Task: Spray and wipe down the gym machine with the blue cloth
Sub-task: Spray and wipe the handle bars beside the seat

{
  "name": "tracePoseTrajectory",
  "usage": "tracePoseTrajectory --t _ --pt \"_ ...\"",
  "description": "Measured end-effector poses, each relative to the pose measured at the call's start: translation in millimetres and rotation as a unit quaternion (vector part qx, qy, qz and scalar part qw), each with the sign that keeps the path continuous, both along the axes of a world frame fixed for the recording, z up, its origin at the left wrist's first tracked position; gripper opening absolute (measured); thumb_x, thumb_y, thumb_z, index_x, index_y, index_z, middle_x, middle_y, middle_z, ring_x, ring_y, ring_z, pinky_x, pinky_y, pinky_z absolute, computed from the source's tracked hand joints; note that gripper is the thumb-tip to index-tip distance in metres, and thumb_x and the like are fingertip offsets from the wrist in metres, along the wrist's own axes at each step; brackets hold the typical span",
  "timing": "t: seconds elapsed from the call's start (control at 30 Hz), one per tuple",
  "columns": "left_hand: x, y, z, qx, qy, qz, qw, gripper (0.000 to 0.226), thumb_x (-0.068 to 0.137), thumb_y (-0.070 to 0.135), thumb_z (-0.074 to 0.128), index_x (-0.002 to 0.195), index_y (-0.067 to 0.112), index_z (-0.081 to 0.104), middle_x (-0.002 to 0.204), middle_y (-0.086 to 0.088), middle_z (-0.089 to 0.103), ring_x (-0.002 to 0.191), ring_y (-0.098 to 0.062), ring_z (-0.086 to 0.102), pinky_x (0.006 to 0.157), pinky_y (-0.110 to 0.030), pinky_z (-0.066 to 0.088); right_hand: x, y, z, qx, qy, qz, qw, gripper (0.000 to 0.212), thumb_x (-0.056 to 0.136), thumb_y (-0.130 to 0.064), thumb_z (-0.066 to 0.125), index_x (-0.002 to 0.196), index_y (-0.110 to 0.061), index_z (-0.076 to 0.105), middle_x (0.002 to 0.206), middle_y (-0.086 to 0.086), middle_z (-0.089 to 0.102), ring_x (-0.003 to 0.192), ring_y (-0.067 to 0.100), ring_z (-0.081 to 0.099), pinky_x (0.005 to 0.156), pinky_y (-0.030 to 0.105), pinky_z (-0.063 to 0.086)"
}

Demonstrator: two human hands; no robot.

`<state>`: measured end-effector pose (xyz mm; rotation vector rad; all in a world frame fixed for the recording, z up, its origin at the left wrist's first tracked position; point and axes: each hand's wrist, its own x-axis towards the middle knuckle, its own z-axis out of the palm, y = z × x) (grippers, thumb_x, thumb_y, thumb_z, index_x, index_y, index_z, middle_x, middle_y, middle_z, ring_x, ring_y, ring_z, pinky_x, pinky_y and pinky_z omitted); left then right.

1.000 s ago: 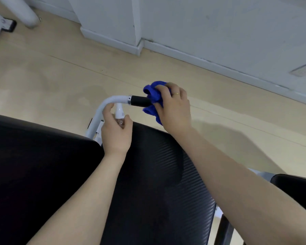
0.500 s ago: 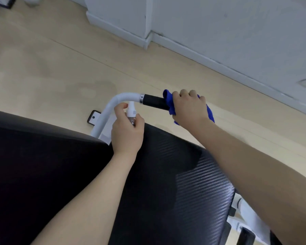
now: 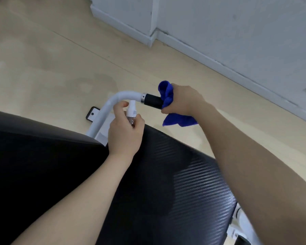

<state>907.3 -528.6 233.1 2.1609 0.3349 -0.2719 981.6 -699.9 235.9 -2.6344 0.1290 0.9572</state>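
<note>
- The blue cloth (image 3: 167, 99) is bunched in the right hand (image 3: 185, 100), whose fingers curl round it and press it against the far end of the black handle sleeve (image 3: 152, 101); a loose tail of cloth hangs below the fist.
- The left hand (image 3: 125, 132) has its fingers closed round a small spray bottle (image 3: 132, 114), white nozzle up and just under the white tube (image 3: 113, 103), index finger raised near the top.
- So both grips are closed: 1 on the cloth, 1 on the bottle.
- The cloth looks soft, light and limp; it should fold to the round sleeve easily, and is best held as a wad so that the palm backs it.
- The sleeve looks like rubbery foam, likely to drag on the cloth, so short twisting strokes may suit better than long pulls.
- The bottle seems small and light, probably slick plastic if wet; holding it round the body leaves 1 finger free for the pump.
- The tube is stiff metal, curving down to a black foot plate (image 3: 92, 114) on the pale wooden floor (image 3: 42, 68).
- Black padded cushions (image 3: 175, 183) fill the near view, and both forearms reach over them.
- A white wall and skirting board (image 3: 219, 64) run behind, well apart from the handle.
- Nothing blocks the sleeve; the hanging tail could catch on the pad edge.
</note>
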Motion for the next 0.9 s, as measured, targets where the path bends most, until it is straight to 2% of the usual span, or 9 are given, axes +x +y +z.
tracePoseTrajectory --t 0.1,0.23,0.37,0.47,0.53,0.6,0.67,0.77,0.9 --pt "0 -3 -1 0.018 -0.003 0.0 1.0 0.038 0.09 0.018 0.051 0.126 0.014 0.038 0.072 0.009 0.05 0.065 -0.011 0.051 0.058 -0.034 0.042 31 30 -6 -0.038 0.054 0.076 0.995 0.039 0.067 -0.038 0.074 0.092 -0.02 0.051 0.081 0.0 0.056 0.072 0.021 0.055 0.062 0.03 0.042" --pt "-1 -4 -1 0.028 -0.004 0.0 1.0 0.039 0.09 0.016 0.05 0.126 0.012 0.036 0.07 0.011 0.048 0.062 -0.007 0.048 0.05 -0.025 0.034 25 59 -21 -0.13 -0.11 0.173 0.97 0.032 0.077 -0.043 0.064 0.098 -0.02 0.054 0.092 0.001 0.057 0.081 0.024 0.051 0.069 0.032 0.034" --pt "0 -2 -2 0.019 -0.012 0.007 1.0 0.038 0.089 0.018 0.05 0.124 0.014 0.036 0.065 0.005 0.05 0.06 -0.018 0.05 0.05 -0.032 0.034 -18 28 -20 -0.075 -0.215 0.116 0.967 0.059 0.08 -0.07 0.039 0.109 -0.02 0.054 0.102 0.0 0.055 0.094 0.025 0.049 0.074 0.035 0.033" --pt "0 -2 -2 0.013 -0.022 0.004 1.0 0.036 0.089 0.017 0.05 0.122 0.012 0.037 0.066 0.003 0.052 0.061 -0.021 0.053 0.053 -0.033 0.037 -49 10 -22 -0.067 -0.286 0.094 0.951 0.064 0.086 -0.058 0.018 0.121 -0.021 0.058 0.114 0.005 0.059 0.101 0.031 0.051 0.08 0.039 0.037" --pt "-1 -1 -1 0.013 -0.027 0.003 1.0 0.036 0.089 0.017 0.05 0.122 0.012 0.037 0.067 0.0 0.055 0.062 -0.024 0.055 0.054 -0.034 0.039 -58 16 -30 -0.08 -0.367 0.077 0.924 0.044 0.088 -0.035 0.035 0.115 -0.015 0.065 0.111 0.011 0.063 0.101 0.037 0.056 0.079 0.044 0.044" --pt "-1 -1 -1 0.008 -0.032 0.001 0.999 0.036 0.089 0.017 0.05 0.121 0.011 0.037 0.067 -0.002 0.056 0.065 -0.027 0.057 0.056 -0.036 0.042 -52 32 -40 -0.078 -0.415 0.085 0.903 0.036 0.075 -0.019 0.062 0.109 -0.009 0.067 0.105 0.012 0.066 0.098 0.037 0.06 0.076 0.044 0.048" --pt "0 -1 -1 0.0 -0.036 0.001 0.999 0.034 0.089 0.017 0.051 0.119 0.012 0.038 0.066 0.002 0.055 0.066 -0.028 0.059 0.057 -0.04 0.046 -31 52 -39 -0.055 -0.346 0.135 0.927 0.052 0.07 -0.021 0.074 0.118 -0.007 0.061 0.112 0.011 0.063 0.106 0.035 0.057 0.081 0.041 0.046" --pt "1 0 -1 -0.007 -0.033 0.004 0.999 0.03 0.09 0.017 0.05 0.116 0.017 0.037 0.069 0.004 0.056 0.067 -0.029 0.061 0.062 -0.047 0.05 3 68 -32 -0.056 -0.22 0.203 0.953 0.053 0.085 -0.031 0.059 0.131 -0.013 0.043 0.126 0.004 0.051 0.114 0.026 0.047 0.083 0.034 0.039" --pt "1 2 -3 -0.017 -0.024 0.01 1.0 0.031 0.089 0.018 0.05 0.116 0.019 0.036 0.073 0.002 0.057 0.069 -0.03 0.062 0.064 -0.051 0.052 -2 50 -22 -0.071 -0.179 0.111 0.975 0.033 0.082 -0.032 0.058 0.108 -0.014 0.046 0.091 -0.001 0.045 0.083 0.021 0.048 0.065 0.033 0.031"
